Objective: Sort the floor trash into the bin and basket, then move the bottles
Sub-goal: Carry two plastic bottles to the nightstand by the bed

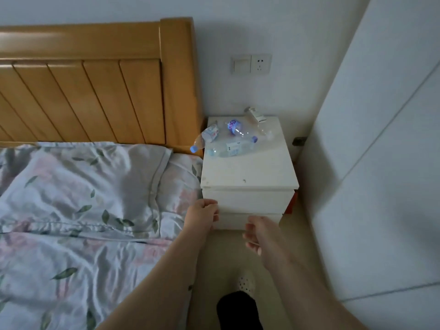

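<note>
1. Clear plastic bottles with blue caps lie on their sides, clustered at the back of the white 2-drawer nightstand.
2. The left hand and right hand are loosely curled and empty, in front of the drawers.

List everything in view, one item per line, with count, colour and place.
plastic bottles: about four, clear, some blue caps, lying on the nightstand top
small box: one, white, nightstand's back edge
nightstand: one, white, beside the bed
headboard: one, honey wood, left
bedding: one set, pale floral, on the bed
switch and socket: one pair, white, wall above nightstand
left hand: one, bare, before the drawers
right hand: one, bare, before the drawers
</note>
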Demonstrator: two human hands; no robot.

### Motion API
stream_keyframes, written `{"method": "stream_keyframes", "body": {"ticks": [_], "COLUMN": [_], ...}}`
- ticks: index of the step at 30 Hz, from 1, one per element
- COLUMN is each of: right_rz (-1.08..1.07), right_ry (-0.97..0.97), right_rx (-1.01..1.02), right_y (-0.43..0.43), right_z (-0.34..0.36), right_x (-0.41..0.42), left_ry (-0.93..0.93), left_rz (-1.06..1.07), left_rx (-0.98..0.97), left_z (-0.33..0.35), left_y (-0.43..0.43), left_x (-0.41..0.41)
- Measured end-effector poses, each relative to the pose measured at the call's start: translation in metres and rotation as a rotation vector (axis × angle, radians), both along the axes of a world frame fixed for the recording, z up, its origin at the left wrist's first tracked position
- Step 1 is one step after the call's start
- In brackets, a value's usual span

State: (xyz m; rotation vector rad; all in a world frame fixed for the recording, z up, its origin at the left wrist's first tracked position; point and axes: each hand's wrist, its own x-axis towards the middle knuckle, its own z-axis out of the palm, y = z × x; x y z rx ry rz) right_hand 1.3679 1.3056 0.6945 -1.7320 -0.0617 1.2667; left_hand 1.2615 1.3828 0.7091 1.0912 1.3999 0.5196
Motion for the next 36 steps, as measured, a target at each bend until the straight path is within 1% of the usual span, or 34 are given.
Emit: {"method": "stream_keyframes", "body": {"ticks": [4, 8, 14, 17, 20, 22, 25, 29, 33, 36], "right_rz": [0.015, 0.045, 0.049, 0.048, 0.031, 0.005, -0.043, -0.161, -0.265, -0.288], "right_ry": [-0.013, 0.0, 0.094, 0.145, 0.163, 0.166, 0.197, 0.343, 0.466, 0.506], "right_rx": [0.024, -0.005, -0.15, -0.194, -0.223, -0.224, -0.285, -0.379, -0.428, -0.472], "right_y": [0.074, 0.142, 0.209, 0.233, 0.26, 0.277, 0.312, 0.365, 0.423, 0.45], "right_z": [-0.005, -0.008, -0.031, -0.04, -0.054, -0.063, -0.077, -0.092, -0.111, -0.127], "right_x": [0.048, 0.095, 0.131, 0.139, 0.144, 0.145, 0.142, 0.132, 0.122, 0.109], "left_ry": [0.015, 0.088, 0.2, 0.259, 0.364, 0.424, 0.478, 0.522, 0.582, 0.516], "left_rz": [0.019, 0.011, 0.018, 0.022, 0.026, 0.004, -0.035, -0.069, -0.151, -0.177], "left_rx": [-0.047, -0.081, -0.122, -0.111, -0.075, -0.055, -0.065, -0.092, -0.179, -0.289], "left_z": [-0.009, -0.013, -0.034, -0.051, -0.074, -0.084, -0.1, -0.122, -0.145, -0.162], "left_y": [0.069, 0.137, 0.222, 0.257, 0.302, 0.33, 0.368, 0.41, 0.447, 0.46], "left_x": [0.041, 0.074, 0.094, 0.1, 0.104, 0.107, 0.109, 0.115, 0.121, 0.122]}}
